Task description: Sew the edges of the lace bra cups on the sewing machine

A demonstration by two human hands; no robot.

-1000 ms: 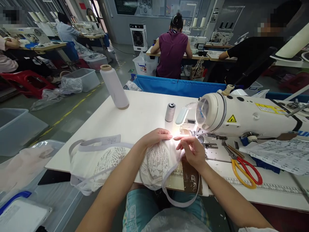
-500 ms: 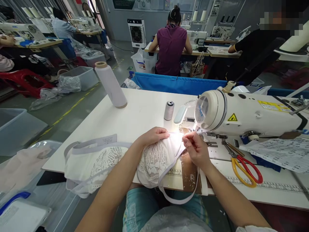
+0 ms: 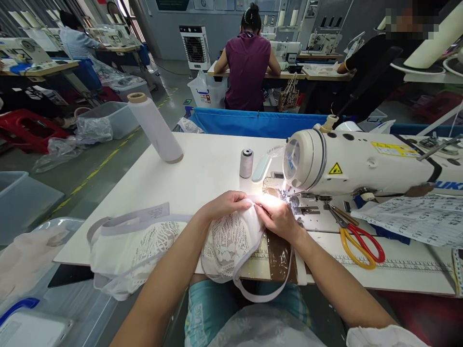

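Observation:
A white lace bra (image 3: 231, 241) lies across the front of the table, one cup in front of me and the rest spread to the left beyond my forearm. Its upper edge is pinched between the thumb and fingers of my left hand (image 3: 228, 205). Close beside it, my right hand (image 3: 277, 215) is closed on the same edge, under the bright lamp of the sewing machine (image 3: 343, 159). A strap hangs in a loop over the table's front edge. The fingertips of my right hand are partly lost in the glare, just left of the needle area.
A large thread cone (image 3: 155, 127) and a small spool (image 3: 246, 163) stand on the white table (image 3: 202, 168). Scissors (image 3: 361, 243) with red and yellow handles lie at right, near printed paper (image 3: 415, 217). A clear bin (image 3: 90, 308) stands at lower left. Co-workers sit beyond the blue cloth trough (image 3: 253, 123).
My right hand has moved left along the bra's edge, close to my left hand. The whole view has shifted slightly. My left hand keeps its pinch.

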